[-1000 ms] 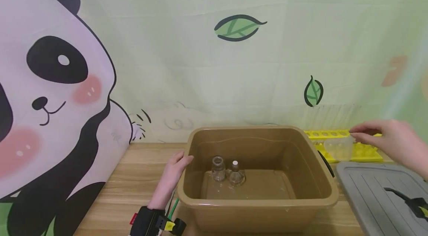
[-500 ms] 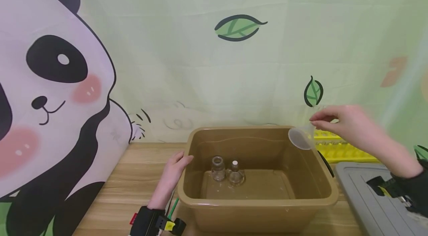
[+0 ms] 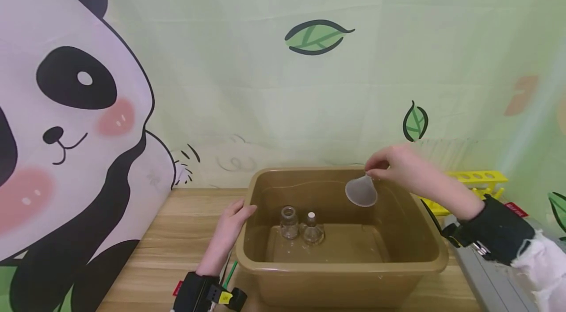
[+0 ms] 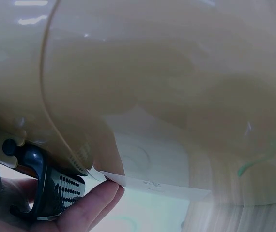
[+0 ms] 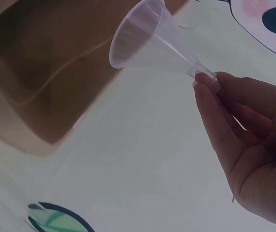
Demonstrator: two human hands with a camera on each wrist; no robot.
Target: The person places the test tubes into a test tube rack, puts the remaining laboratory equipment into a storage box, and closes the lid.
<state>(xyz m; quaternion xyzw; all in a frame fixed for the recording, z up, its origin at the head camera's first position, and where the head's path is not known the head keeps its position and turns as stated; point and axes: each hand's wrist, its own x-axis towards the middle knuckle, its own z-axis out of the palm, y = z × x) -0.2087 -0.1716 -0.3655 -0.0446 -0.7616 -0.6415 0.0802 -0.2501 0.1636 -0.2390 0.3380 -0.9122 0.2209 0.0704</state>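
Whereas the head view sets the whole arrangement out, the right wrist view alone resolves the grasp: the fingers [image 5: 247, 89] and thumb of the right hand [image 3: 400, 164] pinch the narrow stem of a translucent funnel [image 3: 361, 192]. The left wrist view adds a black fitting [image 4: 43, 179] beside the left hand [image 3: 233, 216], a part that the head view hides; the left hand grips the left rim of a brown tub [image 3: 340, 268], its thumb at the edge. Only the head view shows the two clear vessels standing in the tub, an open-mouthed jar [image 3: 289, 226] and, just beside it, a bottle with a white stopper [image 3: 313, 234].

The tub stands on a wood-grained desk [image 3: 185, 223]; at right are a grey ribbed lid [image 3: 491, 277] and, farther back, a yellow rack [image 3: 482, 177], partly covered by the right forearm. A pale green backdrop [image 3: 243, 81], printed with a panda and leaves, closes the scene behind.

The funnel is over the tub's opening, toward the right rear. Its long axis is tilted: the stem runs up to the fingers, the wide mouth faces downward and toward the head camera.
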